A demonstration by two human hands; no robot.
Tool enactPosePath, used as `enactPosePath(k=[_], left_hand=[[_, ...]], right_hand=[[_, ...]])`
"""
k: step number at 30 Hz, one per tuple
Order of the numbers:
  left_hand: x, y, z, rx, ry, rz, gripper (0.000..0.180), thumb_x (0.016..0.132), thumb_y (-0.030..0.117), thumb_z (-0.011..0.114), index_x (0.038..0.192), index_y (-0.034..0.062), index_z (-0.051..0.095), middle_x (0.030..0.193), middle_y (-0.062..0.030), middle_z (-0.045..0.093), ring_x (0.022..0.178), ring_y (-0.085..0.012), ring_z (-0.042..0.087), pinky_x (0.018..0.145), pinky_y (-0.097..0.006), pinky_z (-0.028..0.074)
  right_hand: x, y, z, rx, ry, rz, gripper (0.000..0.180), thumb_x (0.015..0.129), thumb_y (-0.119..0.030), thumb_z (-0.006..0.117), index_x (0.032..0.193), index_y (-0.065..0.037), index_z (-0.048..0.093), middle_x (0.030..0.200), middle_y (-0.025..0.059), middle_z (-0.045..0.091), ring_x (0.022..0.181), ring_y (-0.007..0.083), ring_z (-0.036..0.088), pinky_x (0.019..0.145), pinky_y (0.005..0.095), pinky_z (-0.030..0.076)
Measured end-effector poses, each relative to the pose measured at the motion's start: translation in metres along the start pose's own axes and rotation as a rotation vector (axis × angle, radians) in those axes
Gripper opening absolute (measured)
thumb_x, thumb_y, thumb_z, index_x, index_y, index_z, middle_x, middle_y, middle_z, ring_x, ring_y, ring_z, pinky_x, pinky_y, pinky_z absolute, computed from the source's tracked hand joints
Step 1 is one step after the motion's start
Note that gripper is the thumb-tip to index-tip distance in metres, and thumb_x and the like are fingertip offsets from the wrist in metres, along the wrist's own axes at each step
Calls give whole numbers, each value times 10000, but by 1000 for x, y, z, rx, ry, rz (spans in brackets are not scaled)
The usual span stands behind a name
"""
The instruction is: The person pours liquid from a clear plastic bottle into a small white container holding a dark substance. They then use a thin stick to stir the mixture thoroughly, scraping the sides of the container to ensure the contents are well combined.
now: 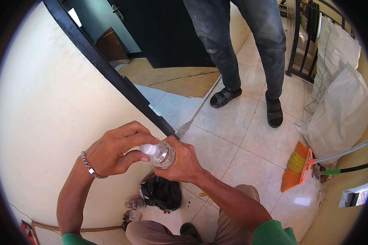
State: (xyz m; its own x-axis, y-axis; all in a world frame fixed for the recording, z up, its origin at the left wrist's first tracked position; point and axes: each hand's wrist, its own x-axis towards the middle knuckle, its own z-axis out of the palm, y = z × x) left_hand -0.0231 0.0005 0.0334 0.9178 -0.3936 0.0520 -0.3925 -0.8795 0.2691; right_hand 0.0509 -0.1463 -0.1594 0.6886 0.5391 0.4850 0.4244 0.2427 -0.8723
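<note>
A clear plastic bottle (164, 155) with a white cap (148, 149) is held between my two hands, tilted so the cap points to the left. My right hand (185, 160) wraps round the bottle's body. The thumb and fingers of my left hand (114, 148) pinch the white cap from the side. A chain bracelet (90, 166) circles my left wrist. The lower part of the bottle is hidden by my right hand.
Ahead stands a person in dark trousers (216, 36) and black sandals. An orange and yellow broom (297, 167) leans at right beside white sacks (335, 110). Below my hands, a black plastic bag (164, 194) and another bottle (135, 203) lie by the wall. A dark door (163, 36) stands beyond.
</note>
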Motion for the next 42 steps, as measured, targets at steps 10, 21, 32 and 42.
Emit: enactPosePath(k=[10,21,32,42], left_hand=[[-3,-1,4,-36,18,26,524,799,207,907,1262,45,723,1118,-131,727,982,-298,708,833,-388,580],[-8,2,3,-105,31,36,535,787,102,871,1302,61,730,1227,-150,735,1095,-312,709,929,-403,588],[-13,3,5,-121,4,11,532,781,-50,817,1281,125,762,1258,-66,739,1120,-285,699,951,-401,607],[-21,2,7,-93,17,43,601,769,-65,819,1324,150,735,1234,-73,731,1092,-281,694,933,-400,602]], right_hand=[[-2,-1,2,6,-12,-4,562,649,-192,855,1104,9,593,855,225,713,810,417,733,760,462,584],[-6,-1,8,31,28,-77,526,665,-194,872,1076,12,617,934,207,713,866,397,731,784,449,580],[-6,-1,6,5,-12,-62,525,649,-187,897,1071,-17,635,874,176,713,804,374,736,743,442,583],[-7,-6,8,0,-44,-69,530,654,-196,915,1076,-15,650,878,162,723,815,339,755,733,414,592]])
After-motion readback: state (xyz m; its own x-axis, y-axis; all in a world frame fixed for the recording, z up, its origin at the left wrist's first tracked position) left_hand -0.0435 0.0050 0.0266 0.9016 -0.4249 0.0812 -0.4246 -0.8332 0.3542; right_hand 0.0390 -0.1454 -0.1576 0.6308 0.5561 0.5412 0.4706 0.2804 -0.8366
